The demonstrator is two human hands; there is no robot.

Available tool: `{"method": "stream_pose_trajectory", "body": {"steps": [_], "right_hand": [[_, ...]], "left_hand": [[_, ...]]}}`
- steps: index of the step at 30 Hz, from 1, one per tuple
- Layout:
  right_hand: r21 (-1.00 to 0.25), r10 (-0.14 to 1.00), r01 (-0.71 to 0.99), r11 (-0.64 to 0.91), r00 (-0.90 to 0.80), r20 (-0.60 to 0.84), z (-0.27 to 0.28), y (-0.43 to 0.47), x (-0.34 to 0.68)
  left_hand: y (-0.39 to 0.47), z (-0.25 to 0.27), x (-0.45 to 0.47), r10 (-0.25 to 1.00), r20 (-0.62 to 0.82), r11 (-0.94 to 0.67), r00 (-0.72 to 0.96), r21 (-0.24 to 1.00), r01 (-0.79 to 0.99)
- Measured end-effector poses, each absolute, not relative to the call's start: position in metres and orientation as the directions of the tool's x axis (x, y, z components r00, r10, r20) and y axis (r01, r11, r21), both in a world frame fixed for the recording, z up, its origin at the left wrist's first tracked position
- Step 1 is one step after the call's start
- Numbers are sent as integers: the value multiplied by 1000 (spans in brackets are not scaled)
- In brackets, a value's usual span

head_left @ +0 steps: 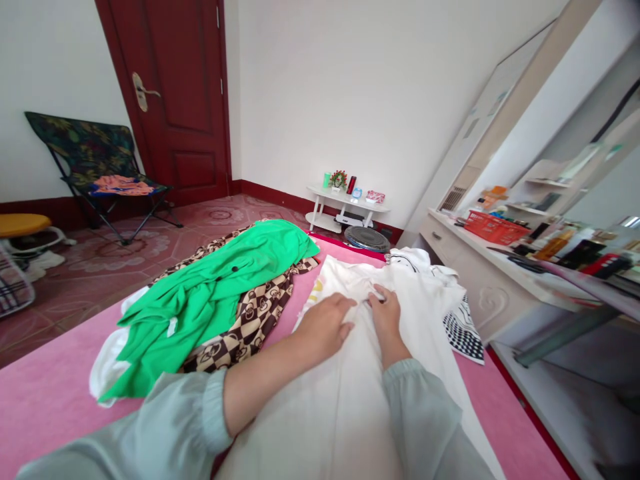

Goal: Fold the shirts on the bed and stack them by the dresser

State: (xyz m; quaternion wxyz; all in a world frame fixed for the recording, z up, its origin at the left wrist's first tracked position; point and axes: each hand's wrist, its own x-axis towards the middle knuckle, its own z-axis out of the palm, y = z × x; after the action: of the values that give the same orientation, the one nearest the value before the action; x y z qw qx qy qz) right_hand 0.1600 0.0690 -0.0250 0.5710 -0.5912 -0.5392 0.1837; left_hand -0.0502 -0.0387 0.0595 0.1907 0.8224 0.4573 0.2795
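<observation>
White garment (360,360) runs lengthwise on the pink bed cover (50,407), creased near its far end. Left hand (325,325) palm-down on it, fingers loosely curled; right hand (386,317) close beside, thumb and finger apart; can't tell if either pinches cloth. I'd flatten fingers, work creases outward, light pressure. Green garment (205,280) over brown checked cloth (265,313) lies left; dresser (475,267) right.

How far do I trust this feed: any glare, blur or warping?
Head view: soft light, no harsh glare on the white cloth, though its folds show faintly; head view: wide-angle warping, the door and dresser leaning outward; head view: the far right edge is smeared, while the left hand and right hand look fairly clear.
</observation>
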Motion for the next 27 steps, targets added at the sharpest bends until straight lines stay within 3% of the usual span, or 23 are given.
{"method": "stream_pose_trajectory", "body": {"steps": [3, 6, 8, 10, 13, 16, 18, 21, 27], "right_hand": [[-765, 807, 570, 299, 277, 522, -14, 58, 149], [-542, 765, 642, 543, -111, 635, 3, 39, 126], [-449, 724, 591, 671, -387, 571, 12, 26, 108], [-458, 715, 549, 699, -516, 473, 17, 16, 93], [-581, 765, 498, 644, -442, 468, 17, 10, 84], [-691, 786, 388, 610, -183, 591, 16, 18, 86], [-749, 804, 366, 552, 4, 595, 16, 33, 90], [-854, 897, 394, 341, 136, 421, 16, 65, 97], [-934, 995, 353, 59, 60, 85, 18, 124, 95]], "left_hand": [[-7, 19, -52, 891, 309, -453, 334, 539, 711], [6, -6, -57, 894, 348, -446, 282, 633, 633], [9, -11, -59, 899, 399, -431, 183, 724, 538], [12, -10, -59, 912, 402, -392, 86, 788, 474], [15, -9, -58, 914, 402, -378, 63, 782, 496], [14, -9, -57, 898, 424, -413, 117, 724, 552], [12, -8, -56, 899, 420, -412, 124, 713, 568], [11, -8, -56, 912, 403, -372, 78, 728, 576], [14, -12, -55, 906, 421, -364, 32, 741, 565]]}}
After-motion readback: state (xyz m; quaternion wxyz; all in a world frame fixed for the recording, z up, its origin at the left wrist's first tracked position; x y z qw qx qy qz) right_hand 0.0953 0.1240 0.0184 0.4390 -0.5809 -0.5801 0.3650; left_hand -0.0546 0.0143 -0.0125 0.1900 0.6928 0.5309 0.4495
